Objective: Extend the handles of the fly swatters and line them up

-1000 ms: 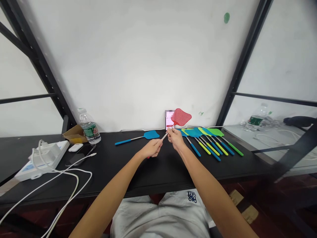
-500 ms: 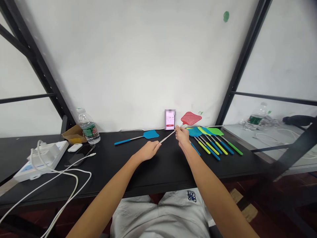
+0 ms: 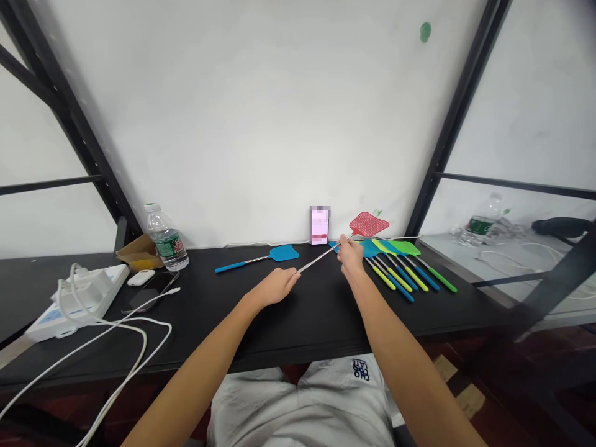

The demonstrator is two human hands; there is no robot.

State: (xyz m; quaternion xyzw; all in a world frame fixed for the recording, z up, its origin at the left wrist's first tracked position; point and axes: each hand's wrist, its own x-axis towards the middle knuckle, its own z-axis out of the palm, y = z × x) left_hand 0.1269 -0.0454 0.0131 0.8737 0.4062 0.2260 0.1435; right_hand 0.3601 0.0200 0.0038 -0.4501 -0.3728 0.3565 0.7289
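Observation:
A red fly swatter (image 3: 369, 224) with a thin metal shaft is held up between my two hands, its mesh head pointing to the right. My left hand (image 3: 278, 285) is closed round the handle end, which the fingers hide. Close below the red head, my right hand (image 3: 351, 251) grips the shaft. Under and beside that hand lies a row of blue, yellow and green fly swatters (image 3: 404, 270), their heads overlapping toward the wall. Apart from them, a single blue fly swatter (image 3: 283, 252) lies beyond my left hand.
A phone (image 3: 319, 226) with a lit screen leans on the wall. At the left of the black table (image 3: 298, 323) are a water bottle (image 3: 171, 242), a small cardboard box (image 3: 138, 253), a white case (image 3: 141, 277), a dark phone (image 3: 149, 292) and a power strip (image 3: 79, 301) with white cables.
My right hand and the red head have moved to the right, and more of the metal shaft shows between my hands. My left hand has shifted slightly left.

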